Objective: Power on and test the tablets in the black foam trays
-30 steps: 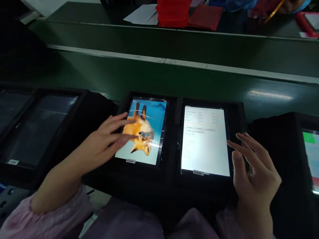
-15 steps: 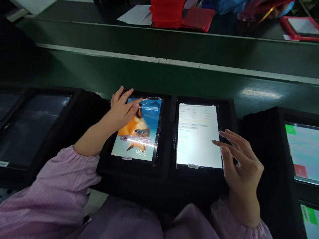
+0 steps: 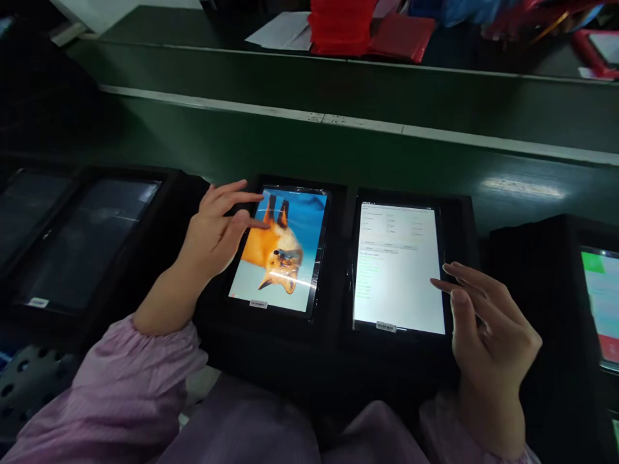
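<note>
Two lit tablets lie side by side in a black tray [image 3: 271, 335] in front of me. The left tablet [image 3: 285, 258] shows an upside-down fox picture on blue. Over its upper left edge is my left hand [image 3: 220, 229], fingers apart and holding nothing; whether a fingertip touches the glass I cannot tell. On the right tablet [image 3: 396, 270] is a white page with grey buttons and lines of green text. My right hand [image 3: 493, 322] hovers at that tablet's right edge, open, with its index finger pointing over the screen. Each tablet has a small barcode label at its near edge.
To the left, another black tray holds dark-screened tablets [image 3: 91, 238]. A further tray at right holds a tablet [image 3: 602, 296] with green and red patches. On the back shelf are a red stack [image 3: 341, 26], white papers [image 3: 283, 31] and a red sleeve [image 3: 403, 37].
The left tablet's clock and notification panel have gone, leaving the full fox picture. My left hand has drawn back left and lower on that screen. My right hand stays beside the right tablet.
</note>
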Motion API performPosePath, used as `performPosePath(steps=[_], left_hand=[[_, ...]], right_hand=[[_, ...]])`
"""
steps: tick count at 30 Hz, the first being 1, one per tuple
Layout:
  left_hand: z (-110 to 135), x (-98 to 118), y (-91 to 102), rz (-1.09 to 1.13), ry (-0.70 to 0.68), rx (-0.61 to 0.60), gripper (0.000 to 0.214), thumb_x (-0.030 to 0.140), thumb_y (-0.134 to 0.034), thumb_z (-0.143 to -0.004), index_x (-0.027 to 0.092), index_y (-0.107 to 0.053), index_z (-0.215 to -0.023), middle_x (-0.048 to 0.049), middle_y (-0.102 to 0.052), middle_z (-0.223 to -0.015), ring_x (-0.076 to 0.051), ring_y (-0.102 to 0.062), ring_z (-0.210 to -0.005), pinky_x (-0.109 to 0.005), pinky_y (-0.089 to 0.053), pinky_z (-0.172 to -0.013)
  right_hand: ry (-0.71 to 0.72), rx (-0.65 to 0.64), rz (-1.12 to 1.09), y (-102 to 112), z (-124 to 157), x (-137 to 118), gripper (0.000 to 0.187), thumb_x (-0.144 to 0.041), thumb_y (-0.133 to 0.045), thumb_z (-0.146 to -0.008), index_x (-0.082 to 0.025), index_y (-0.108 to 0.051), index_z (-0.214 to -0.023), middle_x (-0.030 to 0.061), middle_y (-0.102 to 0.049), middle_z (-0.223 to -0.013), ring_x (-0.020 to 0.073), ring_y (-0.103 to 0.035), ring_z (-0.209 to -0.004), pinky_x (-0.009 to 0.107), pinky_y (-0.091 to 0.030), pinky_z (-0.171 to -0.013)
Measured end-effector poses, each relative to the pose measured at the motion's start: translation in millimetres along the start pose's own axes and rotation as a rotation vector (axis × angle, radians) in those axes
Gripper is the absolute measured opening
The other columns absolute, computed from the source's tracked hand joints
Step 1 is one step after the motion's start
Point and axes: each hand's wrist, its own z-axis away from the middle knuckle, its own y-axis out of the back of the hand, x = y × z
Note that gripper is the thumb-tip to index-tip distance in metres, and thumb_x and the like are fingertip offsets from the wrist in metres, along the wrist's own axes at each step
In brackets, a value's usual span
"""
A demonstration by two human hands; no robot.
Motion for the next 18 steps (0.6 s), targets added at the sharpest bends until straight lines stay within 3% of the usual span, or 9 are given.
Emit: performPosePath(steps=[4,8,12,15,18], left_hand=[[-25.7,-4.4,-13.1,-0.042,0.044,-0.114,0.06,0.048,-0.031,-0.111,0.018,-0.082,-0.107,-0.0147,-0.061,-0.156,-0.033,-0.033,-0.162,-0.051,-0.023,-0.137],[-43.1,-12.2,-29.9,-0.088,0.038,-0.145,0.062,0.05,-0.029,-0.112,0.017,-0.079,-0.127,-0.0133,-0.046,-0.169,-0.033,-0.018,-0.168,-0.051,-0.014,-0.138],[-54.7,-22.3,-40.2,-0.141,0.097,-0.249,0.061,0.047,-0.028,-0.111,0.021,-0.073,-0.143,-0.0126,-0.036,-0.176,-0.04,-0.007,-0.17,-0.063,-0.01,-0.136],[-57.7,-30.3,-40.3,-0.191,0.085,-0.328,0.062,0.049,-0.025,-0.112,0.025,-0.07,-0.146,-0.0099,-0.033,-0.178,-0.044,-0.005,-0.17,-0.07,-0.009,-0.133],[-53.7,-35.7,-37.5,-0.222,0.01,-0.312,0.063,0.049,-0.023,-0.112,0.026,-0.074,-0.139,-0.0065,-0.036,-0.176,-0.044,-0.006,-0.17,-0.07,-0.01,-0.133]], right_hand=[[0.005,0.001,-0.036,0.8,-0.8,-1.0,0.021,-0.022,-0.066,-0.106,-0.026,-0.085,-0.098,0.0062,-0.083,-0.113,0.0256,-0.083,-0.101,0.041,-0.074,-0.076],[-0.006,-0.004,0.006,0.9,-1.6,-2.8,0.023,-0.024,-0.065,-0.106,-0.027,-0.085,-0.096,0.0057,-0.083,-0.111,0.0252,-0.083,-0.099,0.04,-0.074,-0.074],[-0.018,-0.005,0.024,0.4,-1.4,-2.1,0.023,-0.024,-0.065,-0.107,-0.027,-0.086,-0.098,0.0053,-0.084,-0.111,0.0263,-0.083,-0.1,0.041,-0.073,-0.075],[-0.001,0.003,0.014,0.3,-0.8,0.1,0.022,-0.024,-0.066,-0.106,-0.026,-0.086,-0.097,0.0045,-0.084,-0.109,0.0255,-0.083,-0.099,0.039,-0.072,-0.074],[0.03,0.025,0.014,-0.5,-0.4,1.8,0.021,-0.022,-0.067,-0.105,-0.025,-0.086,-0.096,0.0036,-0.084,-0.107,0.0233,-0.083,-0.096,0.034,-0.069,-0.071]])
